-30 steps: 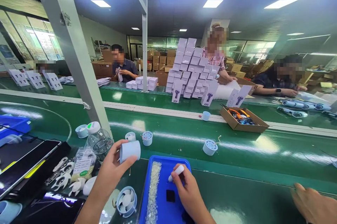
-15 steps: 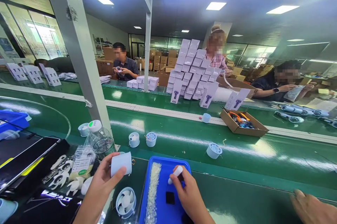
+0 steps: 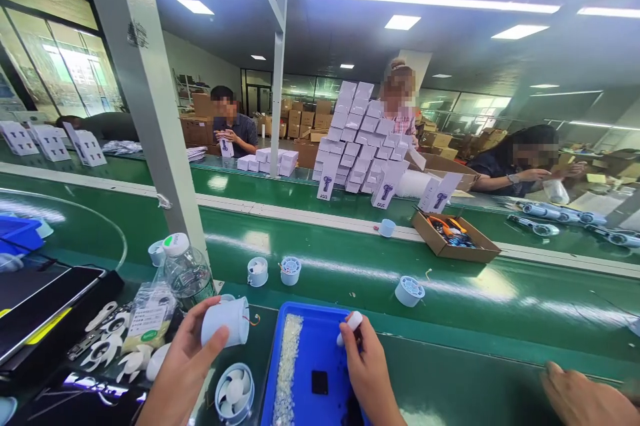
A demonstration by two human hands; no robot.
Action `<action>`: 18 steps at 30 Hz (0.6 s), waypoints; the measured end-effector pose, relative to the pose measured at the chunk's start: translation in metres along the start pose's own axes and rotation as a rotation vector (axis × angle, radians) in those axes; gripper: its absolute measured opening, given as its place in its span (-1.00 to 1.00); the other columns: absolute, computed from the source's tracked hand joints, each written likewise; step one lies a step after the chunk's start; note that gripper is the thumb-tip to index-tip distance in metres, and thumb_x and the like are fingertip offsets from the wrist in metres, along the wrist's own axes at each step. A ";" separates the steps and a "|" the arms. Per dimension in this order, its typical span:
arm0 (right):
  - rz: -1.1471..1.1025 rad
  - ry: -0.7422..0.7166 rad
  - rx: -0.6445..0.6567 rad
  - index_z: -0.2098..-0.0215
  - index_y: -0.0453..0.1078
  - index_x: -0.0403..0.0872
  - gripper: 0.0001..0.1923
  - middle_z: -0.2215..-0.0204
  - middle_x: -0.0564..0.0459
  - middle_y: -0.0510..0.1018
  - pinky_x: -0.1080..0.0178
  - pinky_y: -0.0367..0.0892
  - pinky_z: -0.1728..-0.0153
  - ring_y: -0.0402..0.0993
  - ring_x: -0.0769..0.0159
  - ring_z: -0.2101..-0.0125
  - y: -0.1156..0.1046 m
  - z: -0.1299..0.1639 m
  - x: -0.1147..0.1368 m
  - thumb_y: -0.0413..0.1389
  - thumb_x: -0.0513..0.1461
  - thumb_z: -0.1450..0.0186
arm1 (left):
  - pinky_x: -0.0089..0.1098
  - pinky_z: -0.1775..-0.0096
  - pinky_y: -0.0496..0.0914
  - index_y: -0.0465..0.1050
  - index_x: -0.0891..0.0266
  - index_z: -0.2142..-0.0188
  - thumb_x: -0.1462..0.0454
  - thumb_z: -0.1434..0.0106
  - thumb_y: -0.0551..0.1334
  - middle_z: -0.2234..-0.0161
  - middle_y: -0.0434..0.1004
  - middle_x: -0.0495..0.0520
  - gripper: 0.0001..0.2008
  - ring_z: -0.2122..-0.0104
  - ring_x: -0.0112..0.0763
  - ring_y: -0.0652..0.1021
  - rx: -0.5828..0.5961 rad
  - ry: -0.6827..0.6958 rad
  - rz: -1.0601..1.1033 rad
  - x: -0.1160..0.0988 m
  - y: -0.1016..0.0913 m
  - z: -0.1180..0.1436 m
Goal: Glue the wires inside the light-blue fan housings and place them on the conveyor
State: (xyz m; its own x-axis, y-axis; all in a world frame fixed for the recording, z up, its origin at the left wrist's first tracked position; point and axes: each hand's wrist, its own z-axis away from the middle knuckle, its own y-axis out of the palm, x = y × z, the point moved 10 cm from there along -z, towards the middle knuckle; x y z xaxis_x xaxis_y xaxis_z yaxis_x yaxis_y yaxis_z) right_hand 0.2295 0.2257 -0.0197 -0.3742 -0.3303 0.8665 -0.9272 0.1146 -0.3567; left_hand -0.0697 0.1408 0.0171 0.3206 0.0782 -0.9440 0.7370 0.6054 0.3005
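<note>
My left hand [image 3: 186, 354] grips a pale blue cylindrical fan housing [image 3: 226, 321] turned on its side, with short wires at its open end. My right hand [image 3: 367, 365] pinches a small white cap-like piece [image 3: 353, 323] over a blue tray [image 3: 303, 370]. The tray holds a strip of tiny clear parts [image 3: 288, 370] and a small black square [image 3: 319, 382]. Another fan housing with white blades [image 3: 235, 391] lies face up just left of the tray.
White fan blades [image 3: 115, 351], a plastic bag [image 3: 149, 317] and a water bottle [image 3: 185, 270] sit at my left beside a black device [image 3: 45, 311]. Fan housings [image 3: 409, 291] ride the green belt. A co-worker's hand [image 3: 583, 398] rests at bottom right. People pack white boxes [image 3: 361, 136] across the belt.
My left hand has lowered the fan housing down and left and turned it. My right hand shifted slightly right with the white piece. The housings on the belt appear further right.
</note>
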 end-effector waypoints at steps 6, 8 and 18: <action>-0.001 -0.027 0.055 0.39 0.32 -0.05 -0.71 0.54 0.11 0.40 0.35 0.29 0.48 0.31 0.34 0.54 0.002 0.000 0.005 0.00 -0.02 -0.32 | -0.46 0.34 0.51 0.39 0.11 0.27 0.22 0.19 0.52 0.36 0.63 -0.06 -0.51 0.37 -0.33 0.61 0.041 -0.126 0.258 0.011 0.002 0.000; -0.011 -0.016 0.036 0.35 0.33 -0.05 -0.73 0.55 0.13 0.38 0.37 0.28 0.49 0.29 0.35 0.54 -0.003 0.002 0.008 -0.02 -0.04 -0.35 | -0.45 0.30 0.51 0.43 0.11 0.18 0.20 0.08 0.47 0.29 0.65 -0.01 -0.55 0.27 -0.27 0.61 0.086 -0.167 0.289 0.013 0.007 0.005; -0.039 -0.194 0.021 0.32 0.43 0.00 -0.80 0.41 0.00 0.51 0.27 0.38 0.41 0.47 0.22 0.41 0.001 0.036 0.029 0.07 -0.07 -0.29 | -0.34 0.28 0.53 0.55 0.17 0.20 0.20 0.17 0.50 0.27 0.66 0.06 -0.53 0.18 -0.12 0.59 0.053 -0.282 0.286 0.030 0.026 0.019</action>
State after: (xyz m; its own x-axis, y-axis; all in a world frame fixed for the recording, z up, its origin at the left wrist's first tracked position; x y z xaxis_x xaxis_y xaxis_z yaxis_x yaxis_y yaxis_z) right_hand 0.2186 0.1828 -0.0073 -0.3255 -0.5088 0.7970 -0.9396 0.0795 -0.3330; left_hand -0.0296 0.1438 -0.0009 0.6625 0.0130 -0.7489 0.6214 0.5488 0.5592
